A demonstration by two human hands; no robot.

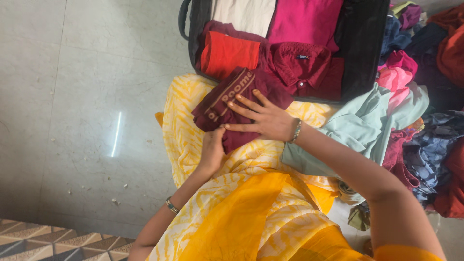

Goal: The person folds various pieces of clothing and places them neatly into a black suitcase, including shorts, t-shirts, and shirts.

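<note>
Grey stone floor (72, 96) takes up the left half of the view; everything else is placed relative to the open black suitcase (360, 43) at the top. Inside it, folded clothes lie flat side by side, presumably so they pack tight: a cream piece (244, 14) and a pink one (304, 21) at the far end, a red piece (229, 53) and a maroon collared shirt (302, 67) at the near edge. To the right of the suitcase sits a loose heap of unfolded clothes (425, 130), w/ a pale green garment (362, 125) spilling off it toward the person.

Just below the suitcase's near edge is the person's lap, covered in yellow-and-white cloth (193, 125), which serves as a work surface. On it lies a dark maroon garment (232, 104) w/ a lettered band, already doubled over, almost touching the suitcase rim.

The right hand (263, 118) reaches in from the right, forearm stretched across the lap, palm down, fingers spread and flat on the garment, pressing it rather than gripping, likely to hold the fold. A bracelet (296, 130) sits at that wrist. The left hand (212, 147) comes up from below, wrist bent, fingers curled over the garment's near edge, pinching it approx. at the fold. A bangle (172, 206) sits on the left forearm.
</note>
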